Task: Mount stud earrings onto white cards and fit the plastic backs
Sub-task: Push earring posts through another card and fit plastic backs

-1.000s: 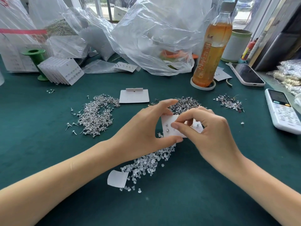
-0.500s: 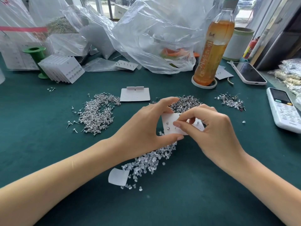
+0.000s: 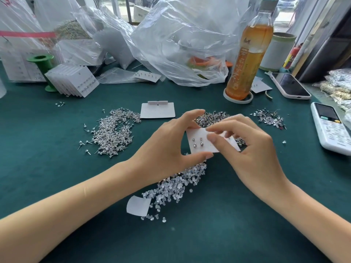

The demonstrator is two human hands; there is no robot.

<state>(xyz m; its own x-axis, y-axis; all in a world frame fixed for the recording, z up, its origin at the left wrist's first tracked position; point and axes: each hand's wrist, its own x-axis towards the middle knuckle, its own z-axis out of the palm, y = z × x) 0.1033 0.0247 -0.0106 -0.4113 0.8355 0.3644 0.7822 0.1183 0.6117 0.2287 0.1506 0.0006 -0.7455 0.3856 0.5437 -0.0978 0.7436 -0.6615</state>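
Stud mounting: steady the card, seat the next post

Head view: card (image 3: 204,142) held off the tabletop (image 3: 247,234) between both my hands. Left hand (image 3: 167,149) grips its left side, thumb under the lower edge, forefinger over the top edge. Right hand (image 3: 250,149) pinches at the card's middle with thumb and forefinger; my grip there looks closed on something small, likely a stud or a back, but I cannot tell which, fingers hide it. Four studs (image 3: 197,142) already sit in a two-by-two block on the card's left part; right part is covered by my fingers.

My read: step in hand is seating the next stud beside those four. To do it well: keep the left grip firm at the edge so the card does not bow, push the post straight through its hole, not slanted, and keep fingers off the mounted studs.

Supplies near: clear plastic backs (image 3: 176,186) heaped just below the card, loose studs pile (image 3: 114,131) to the left, darker pile (image 3: 212,116) behind my hands, blank card (image 3: 157,111) beyond. Backs not seen fitted; card rear hidden.
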